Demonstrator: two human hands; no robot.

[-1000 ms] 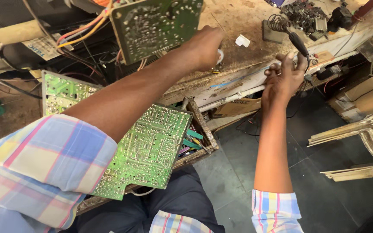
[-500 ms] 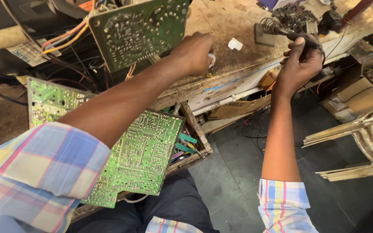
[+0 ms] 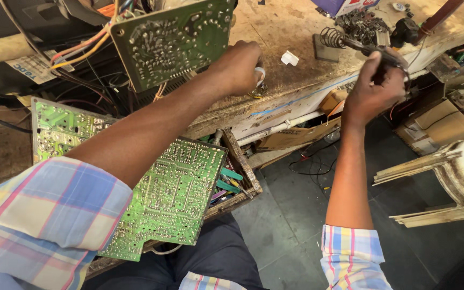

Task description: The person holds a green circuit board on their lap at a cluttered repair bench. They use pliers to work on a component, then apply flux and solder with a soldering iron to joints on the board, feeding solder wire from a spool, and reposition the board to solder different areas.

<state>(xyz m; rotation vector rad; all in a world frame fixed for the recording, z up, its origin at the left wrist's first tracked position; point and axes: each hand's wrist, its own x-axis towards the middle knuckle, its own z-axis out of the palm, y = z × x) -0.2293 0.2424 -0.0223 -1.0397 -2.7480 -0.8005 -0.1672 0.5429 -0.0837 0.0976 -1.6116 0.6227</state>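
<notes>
Left hand (image 3: 240,67) is out over the worn wooden desk (image 3: 275,32), fingers curled tight into a fist around a small white object (image 3: 261,74) that only just peeks out past the knuckles; what it is, I cannot tell. That hand sits right beside the lower edge of the upright green circuit board (image 3: 173,40), which is tilted up with its soldered side facing us and a bundle of coloured wires (image 3: 79,51) trailing off its left corner.

Over on the other side, the right hand (image 3: 371,88) is closed around the dark handle of a soldering iron (image 3: 374,51). The tip end lies toward the coiled wire stand (image 3: 331,38) at the back of the desk, with the hand itself at the desk's front edge. A small white plastic piece (image 3: 289,58) lies on the desk between the two hands.

Lower down, a second green circuit board (image 3: 175,198) rests across an open drawer (image 3: 243,174) with tools in it, and a third board (image 3: 63,129) sits further left, partly under the left forearm. Plaid sleeves on both arms, dark tiled floor (image 3: 291,225) below, and a pale stool (image 3: 457,177) tipped on its side at the right
</notes>
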